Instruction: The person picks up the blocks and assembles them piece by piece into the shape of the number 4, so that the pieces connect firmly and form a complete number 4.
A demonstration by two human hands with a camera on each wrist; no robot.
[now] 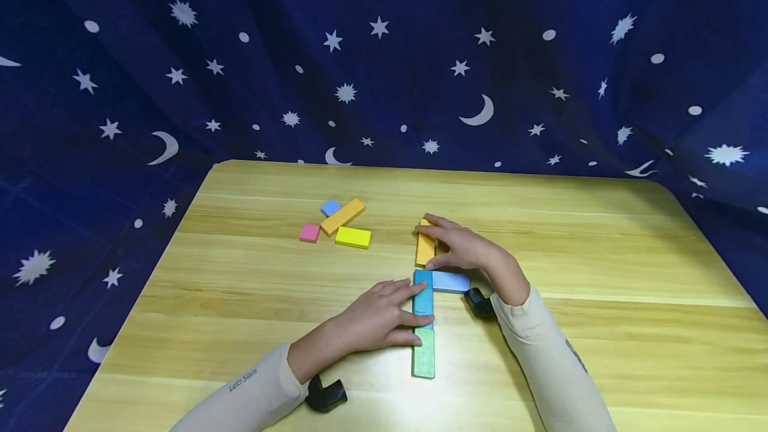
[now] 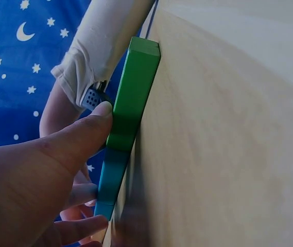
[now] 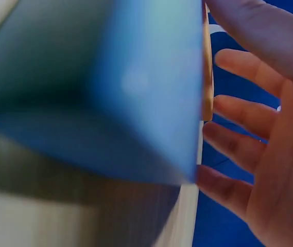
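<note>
In the head view, a column of blocks lies on the table: a teal block (image 1: 423,295) with a green block (image 1: 423,359) below it. A light blue block (image 1: 451,282) juts rightward from the teal block's upper end. My left hand (image 1: 375,319) rests on the column with spread fingers, its thumb (image 2: 103,109) against the green block's side. Just above the column lies an orange block (image 1: 425,249). My right hand (image 1: 471,249) holds it between thumb and fingers. The light blue block (image 3: 151,87) looms large and blurred in the right wrist view.
Toward the back left lie a small blue block (image 1: 330,207), a second orange block (image 1: 343,217) leaning over it, a pink block (image 1: 309,233) and a yellow block (image 1: 353,238). A dark blue star-patterned curtain (image 1: 384,85) hangs behind the wooden table (image 1: 600,252).
</note>
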